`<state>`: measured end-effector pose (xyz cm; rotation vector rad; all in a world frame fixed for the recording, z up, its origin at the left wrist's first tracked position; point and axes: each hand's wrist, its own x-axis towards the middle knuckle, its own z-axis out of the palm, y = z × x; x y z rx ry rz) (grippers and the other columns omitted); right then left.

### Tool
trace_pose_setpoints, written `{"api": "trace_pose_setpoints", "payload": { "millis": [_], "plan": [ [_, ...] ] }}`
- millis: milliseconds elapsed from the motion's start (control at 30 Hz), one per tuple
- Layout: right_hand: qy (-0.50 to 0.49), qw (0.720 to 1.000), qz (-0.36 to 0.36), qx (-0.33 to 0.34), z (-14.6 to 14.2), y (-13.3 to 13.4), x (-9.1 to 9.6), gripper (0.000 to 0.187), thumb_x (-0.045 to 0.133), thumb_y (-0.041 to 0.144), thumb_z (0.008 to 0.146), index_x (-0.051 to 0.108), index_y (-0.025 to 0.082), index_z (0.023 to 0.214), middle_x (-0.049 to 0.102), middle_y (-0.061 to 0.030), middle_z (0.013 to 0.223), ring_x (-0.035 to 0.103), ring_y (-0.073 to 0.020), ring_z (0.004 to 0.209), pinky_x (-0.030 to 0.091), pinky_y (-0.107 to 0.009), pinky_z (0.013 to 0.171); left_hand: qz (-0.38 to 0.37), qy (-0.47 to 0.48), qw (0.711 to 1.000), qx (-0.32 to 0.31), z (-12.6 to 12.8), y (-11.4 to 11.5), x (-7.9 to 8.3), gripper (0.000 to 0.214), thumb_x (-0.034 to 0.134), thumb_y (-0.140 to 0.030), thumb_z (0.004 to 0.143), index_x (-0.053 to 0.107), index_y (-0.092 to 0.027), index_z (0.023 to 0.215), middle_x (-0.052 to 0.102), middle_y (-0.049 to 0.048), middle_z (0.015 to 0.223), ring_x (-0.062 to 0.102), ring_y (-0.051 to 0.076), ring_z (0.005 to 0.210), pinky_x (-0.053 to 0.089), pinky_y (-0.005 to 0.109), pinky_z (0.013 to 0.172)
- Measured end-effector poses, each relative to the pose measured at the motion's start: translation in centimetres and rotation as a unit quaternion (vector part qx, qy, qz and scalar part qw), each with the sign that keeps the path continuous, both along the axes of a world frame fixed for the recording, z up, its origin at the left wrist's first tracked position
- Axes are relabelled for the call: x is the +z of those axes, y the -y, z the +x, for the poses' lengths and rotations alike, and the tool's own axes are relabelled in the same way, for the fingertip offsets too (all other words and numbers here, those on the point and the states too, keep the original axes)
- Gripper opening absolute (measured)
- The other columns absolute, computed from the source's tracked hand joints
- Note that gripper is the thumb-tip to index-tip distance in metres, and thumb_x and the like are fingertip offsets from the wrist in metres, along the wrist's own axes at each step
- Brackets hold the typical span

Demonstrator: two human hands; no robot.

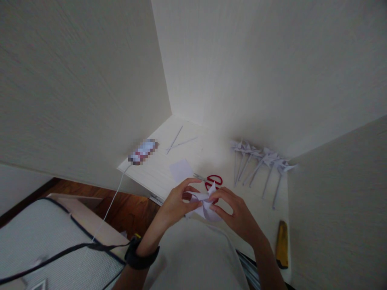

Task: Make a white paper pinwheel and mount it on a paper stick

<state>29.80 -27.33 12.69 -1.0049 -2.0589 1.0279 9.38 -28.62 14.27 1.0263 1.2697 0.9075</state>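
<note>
Between my two hands, close to my body, is a white paper pinwheel point(205, 207) with its blades curled inward. My left hand point(180, 201) grips it from the left, thumb near the middle and fingers behind. From the right, my right hand point(231, 207) pinches a blade between thumb and fingertips. Just beyond lie scissors point(215, 179) with red handles, partly hidden by the paper. A flat white paper square point(180, 170) rests to the left of the scissors.
Several finished paper pinwheels on sticks point(261, 157) lie in a row at the back right. Two thin white sticks point(175, 139) cross at the back left. A phone point(143, 152) with a white cable lies by the left wall. A yellow utility knife point(282, 243) is at the right.
</note>
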Motion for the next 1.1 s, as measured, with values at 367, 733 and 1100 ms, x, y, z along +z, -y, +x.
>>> {"api": "trace_pose_setpoints", "payload": {
  "millis": [367,733,1100],
  "plan": [
    [0.025,0.998,-0.065,0.004,-0.1,0.1,-0.4,0.007,0.066,0.015,0.085,0.068,0.017,0.092,0.073,-0.0065,0.091,0.068,-0.0222,0.086,0.047,-0.032,0.080,-0.007,0.112,0.994,0.011,0.5,-0.2,-0.8,0.059,0.078,-0.015,0.066,0.050,-0.016,0.118,0.069,-0.0014,0.079,0.063,0.014,0.075,0.045,0.023,0.071],
    [0.007,0.991,-0.135,-0.004,-0.6,0.3,0.4,0.020,0.055,0.008,0.086,0.060,0.018,0.070,0.069,0.0006,0.058,0.068,-0.0143,0.058,0.045,-0.021,0.062,-0.029,0.131,0.990,-0.032,0.7,-0.4,-0.1,0.051,0.080,-0.021,0.067,0.055,-0.016,0.112,0.072,0.0006,0.081,0.064,0.015,0.072,0.045,0.024,0.068],
    [-0.060,0.988,-0.127,-0.068,-0.6,0.5,0.2,0.011,0.057,0.018,0.089,0.060,0.020,0.100,0.069,0.0004,0.076,0.067,-0.0134,0.058,0.050,-0.023,0.059,0.054,0.014,0.998,0.007,0.9,-0.4,0.3,0.042,0.072,-0.023,0.072,0.057,-0.017,0.110,0.065,-0.0020,0.076,0.061,0.016,0.073,0.043,0.024,0.068]
  ]
}}
